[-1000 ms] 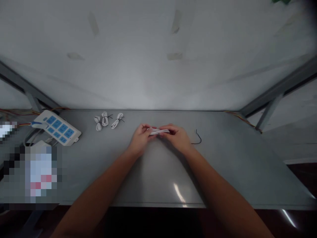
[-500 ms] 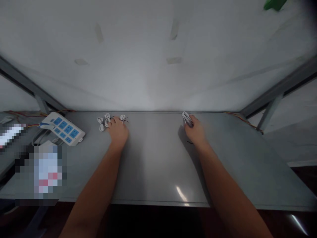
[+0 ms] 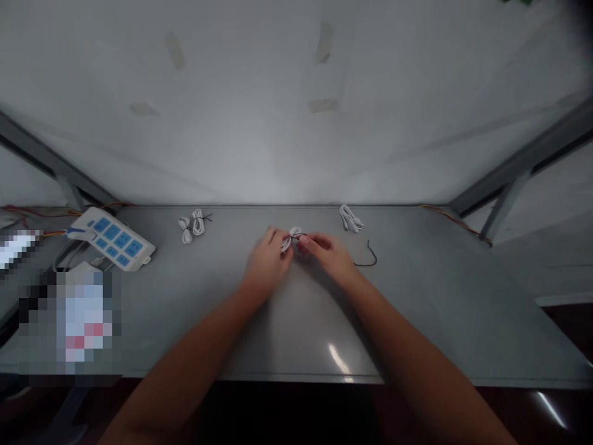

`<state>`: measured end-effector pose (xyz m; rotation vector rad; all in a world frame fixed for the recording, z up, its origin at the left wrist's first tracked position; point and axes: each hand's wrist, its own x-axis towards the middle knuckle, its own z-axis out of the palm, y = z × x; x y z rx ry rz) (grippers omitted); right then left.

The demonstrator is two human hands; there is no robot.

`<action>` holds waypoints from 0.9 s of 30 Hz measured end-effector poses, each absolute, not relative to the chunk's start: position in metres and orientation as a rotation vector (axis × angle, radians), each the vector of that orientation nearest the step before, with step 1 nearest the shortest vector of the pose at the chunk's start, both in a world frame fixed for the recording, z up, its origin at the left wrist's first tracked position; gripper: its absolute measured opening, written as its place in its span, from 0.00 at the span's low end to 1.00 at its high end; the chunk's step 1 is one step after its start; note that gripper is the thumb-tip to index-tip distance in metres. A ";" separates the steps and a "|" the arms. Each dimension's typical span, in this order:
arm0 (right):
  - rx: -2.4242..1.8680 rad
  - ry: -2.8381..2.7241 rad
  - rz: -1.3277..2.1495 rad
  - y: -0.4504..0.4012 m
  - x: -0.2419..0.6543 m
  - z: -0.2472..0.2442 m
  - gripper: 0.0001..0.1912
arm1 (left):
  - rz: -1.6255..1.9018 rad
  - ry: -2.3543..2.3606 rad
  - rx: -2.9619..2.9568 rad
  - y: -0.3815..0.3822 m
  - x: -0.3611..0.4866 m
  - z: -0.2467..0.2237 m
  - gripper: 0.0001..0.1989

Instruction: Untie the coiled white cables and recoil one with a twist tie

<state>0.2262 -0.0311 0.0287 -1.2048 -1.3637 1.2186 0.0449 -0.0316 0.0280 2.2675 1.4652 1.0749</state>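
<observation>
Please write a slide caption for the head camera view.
Left hand and right hand hold a white cable bundle over a table.

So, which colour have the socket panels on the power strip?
Blue, on the white power strip; it shows best in the head view.

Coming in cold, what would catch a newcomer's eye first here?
The left hand and right hand at centre, both on a small white cable bundle. Further left, the white power strip with blue sockets stands out at the table's edge.
</observation>
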 end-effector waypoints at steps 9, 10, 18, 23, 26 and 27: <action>-1.088 -1.157 1.327 -0.027 0.225 0.025 0.14 | 1.205 0.973 2.407 -0.031 0.039 0.024 0.16; -1.083 -1.161 1.328 -0.027 0.225 0.026 0.13 | 1.204 0.946 2.402 -0.031 0.038 0.025 0.16; -1.081 -1.351 1.310 -0.028 0.230 0.032 0.12 | 1.192 0.993 1.910 -0.026 0.036 0.032 0.10; -1.088 -1.362 1.268 -0.029 0.226 0.023 0.13 | 1.236 0.930 1.118 -0.025 0.046 0.030 0.27; -1.111 -1.367 1.204 -0.030 0.222 0.020 0.12 | 1.233 0.939 0.906 -0.026 0.049 0.030 0.27; -1.112 -1.374 1.175 -0.030 0.221 0.021 0.11 | 1.205 0.931 0.867 -0.026 0.050 0.031 0.23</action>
